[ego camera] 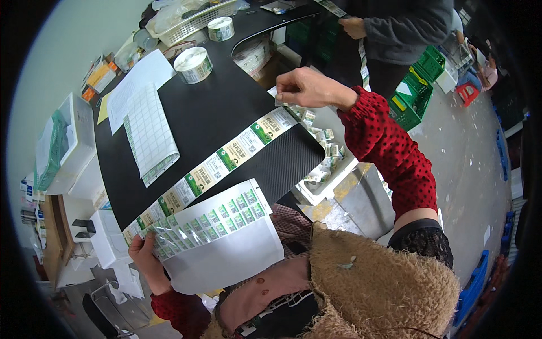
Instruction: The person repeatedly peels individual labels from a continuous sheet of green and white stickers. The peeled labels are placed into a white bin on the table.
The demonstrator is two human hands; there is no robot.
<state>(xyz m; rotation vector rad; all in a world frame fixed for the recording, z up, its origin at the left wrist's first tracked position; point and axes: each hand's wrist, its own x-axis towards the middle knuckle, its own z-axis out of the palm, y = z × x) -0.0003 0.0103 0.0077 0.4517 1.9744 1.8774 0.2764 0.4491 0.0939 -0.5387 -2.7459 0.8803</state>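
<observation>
My left hand (146, 256) grips the left corner of a white sheet of small green stickers (224, 258), thumb on top. That sheet overhangs the near table edge, above my lap. Beside it, a long printed label strip (228, 159) with green and beige labels runs diagonally across the black table (207, 114). The strip's lower end lies by my left fingers; whether they hold it too is unclear. At its upper end, my right hand (311, 89) is raised above the table corner, fingers pinched on a small pale piece, mostly hidden. Below is a white bin (315, 197) with many folded labels.
Two label rolls (193, 65) (221, 29) stand farther back. A folded sticker sheet (150, 127) and printed paper (135, 87) lie left. A white basket (190, 23) sits by the wall. Another person's hand (353, 28) holds a label strip near green crates (413, 97).
</observation>
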